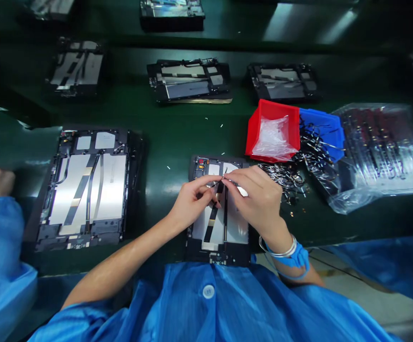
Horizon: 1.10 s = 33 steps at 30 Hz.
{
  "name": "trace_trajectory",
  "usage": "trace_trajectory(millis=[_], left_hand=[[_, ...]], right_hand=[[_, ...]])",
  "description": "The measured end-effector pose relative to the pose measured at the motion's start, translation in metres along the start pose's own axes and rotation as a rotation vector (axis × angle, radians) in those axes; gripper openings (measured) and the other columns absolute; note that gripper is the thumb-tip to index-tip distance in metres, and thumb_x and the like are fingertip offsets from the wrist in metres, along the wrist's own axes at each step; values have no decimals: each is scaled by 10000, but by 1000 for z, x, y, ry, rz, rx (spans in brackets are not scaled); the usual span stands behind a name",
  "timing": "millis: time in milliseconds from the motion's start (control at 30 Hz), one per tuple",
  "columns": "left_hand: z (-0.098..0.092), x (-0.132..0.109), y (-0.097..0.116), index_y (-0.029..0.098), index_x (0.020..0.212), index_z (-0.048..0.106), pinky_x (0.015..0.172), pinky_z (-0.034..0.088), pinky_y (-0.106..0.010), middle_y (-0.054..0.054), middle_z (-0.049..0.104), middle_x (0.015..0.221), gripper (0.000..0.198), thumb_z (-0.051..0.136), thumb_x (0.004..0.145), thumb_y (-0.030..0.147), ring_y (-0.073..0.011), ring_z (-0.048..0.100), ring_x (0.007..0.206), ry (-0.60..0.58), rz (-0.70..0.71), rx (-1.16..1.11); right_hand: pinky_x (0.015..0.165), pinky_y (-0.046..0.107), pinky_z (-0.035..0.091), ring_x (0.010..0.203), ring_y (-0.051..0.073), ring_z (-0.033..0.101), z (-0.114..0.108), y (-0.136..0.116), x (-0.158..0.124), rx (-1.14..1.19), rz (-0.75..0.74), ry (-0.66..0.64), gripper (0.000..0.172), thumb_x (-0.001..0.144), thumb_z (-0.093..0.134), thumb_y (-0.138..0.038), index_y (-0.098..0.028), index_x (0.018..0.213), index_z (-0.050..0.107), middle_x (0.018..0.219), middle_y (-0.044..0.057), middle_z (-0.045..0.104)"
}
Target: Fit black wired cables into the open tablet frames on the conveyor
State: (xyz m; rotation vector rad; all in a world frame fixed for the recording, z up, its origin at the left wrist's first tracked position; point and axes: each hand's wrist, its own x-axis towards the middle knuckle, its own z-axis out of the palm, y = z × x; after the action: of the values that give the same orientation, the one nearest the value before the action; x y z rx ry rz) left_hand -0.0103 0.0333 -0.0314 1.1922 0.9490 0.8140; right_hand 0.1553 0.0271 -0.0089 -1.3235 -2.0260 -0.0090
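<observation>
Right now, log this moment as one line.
left hand: over opened device | right hand: fingertips beside left's | red bin: clear plastic inside | dark strips: heaped beside bin

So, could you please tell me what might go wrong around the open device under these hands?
The left hand and right hand meet over the open device; its dark ribbon strip could get tugged or creased. A loose pile of small parts lies just beyond the right hand, so a sideways move might scatter it. A white scrap on the green bench could perhaps stray inside.
</observation>
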Motion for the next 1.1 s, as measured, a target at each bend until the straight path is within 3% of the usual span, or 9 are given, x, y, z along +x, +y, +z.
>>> trace_trajectory(millis=[167, 267, 467, 533, 633, 700, 833, 967, 1100], left_hand=[[-3, 2, 3, 146, 1077, 699, 608, 483, -240, 16, 673, 579, 340, 514, 792, 159, -136, 663, 575, -29, 20, 45], [-5, 5, 1, 140, 1091, 692, 548, 454, -231, -5, 685, 579, 335, 540, 800, 207, -134, 636, 538, -55, -40, -58], [-8, 9, -2, 149, 1242, 617, 525, 453, -224, -41, 716, 633, 443, 625, 840, 334, -141, 629, 553, -74, -79, -309], [-8, 7, 1, 155, 1325, 566, 530, 457, -223, -45, 722, 650, 529, 647, 845, 360, -152, 647, 575, -124, -71, -374], [-7, 4, 4, 175, 1445, 447, 548, 469, -232, -33, 718, 633, 674, 675, 846, 384, -169, 672, 583, -228, -71, -451], [-7, 3, 5, 188, 1485, 383, 562, 481, -244, -24, 713, 618, 750, 691, 840, 415, -179, 679, 568, -299, -76, -469], [-5, 5, 3, 209, 1523, 295, 596, 520, -280, -10, 702, 594, 843, 706, 827, 453, -195, 681, 547, -365, -84, -480], [2, -1, 7, 224, 1541, 235, 545, 502, -260, -6, 698, 588, 859, 694, 845, 430, -197, 679, 533, -427, -134, -477], [-9, 4, 34, 203, 1412, 490, 594, 505, -260, -87, 755, 857, 623, 666, 860, 431, -207, 709, 723, -304, -214, -235]], right_hand=[[645, 311, 520, 707, 173, 643, -1, -3, 1, 96, 7, -57, 174, 875, 562, -151, -226, 799, 698, 765, 38, 734], [645, 316, 514, 693, 172, 641, -10, 12, 8, 77, 20, -39, 171, 862, 563, -156, -236, 772, 684, 751, 31, 724], [702, 386, 502, 770, 229, 641, -30, 55, 16, -145, 354, 271, 165, 819, 582, -158, -221, 870, 727, 814, 68, 714], [669, 360, 511, 783, 218, 651, -27, 50, 14, 63, 398, 181, 121, 811, 622, -203, -229, 821, 739, 821, 59, 724], [571, 293, 505, 671, 163, 648, -13, 26, 8, 653, 440, -179, 98, 789, 699, -324, -243, 788, 755, 736, 24, 718], [579, 280, 516, 660, 145, 648, -3, 13, 4, 978, 509, -281, 136, 739, 760, -367, -249, 805, 764, 736, 18, 718], [596, 269, 537, 629, 121, 643, 9, 4, -1, 1350, 683, -283, 268, 643, 841, -396, -265, 865, 769, 720, -4, 710], [605, 279, 542, 638, 130, 649, 5, 7, -3, 1367, 597, -278, 169, 661, 830, -403, -256, 702, 759, 688, 2, 699], [623, 302, 532, 666, 138, 644, -10, 14, -6, 1237, 515, -111, 85, 710, 805, -347, -281, 688, 756, 729, 4, 713]])
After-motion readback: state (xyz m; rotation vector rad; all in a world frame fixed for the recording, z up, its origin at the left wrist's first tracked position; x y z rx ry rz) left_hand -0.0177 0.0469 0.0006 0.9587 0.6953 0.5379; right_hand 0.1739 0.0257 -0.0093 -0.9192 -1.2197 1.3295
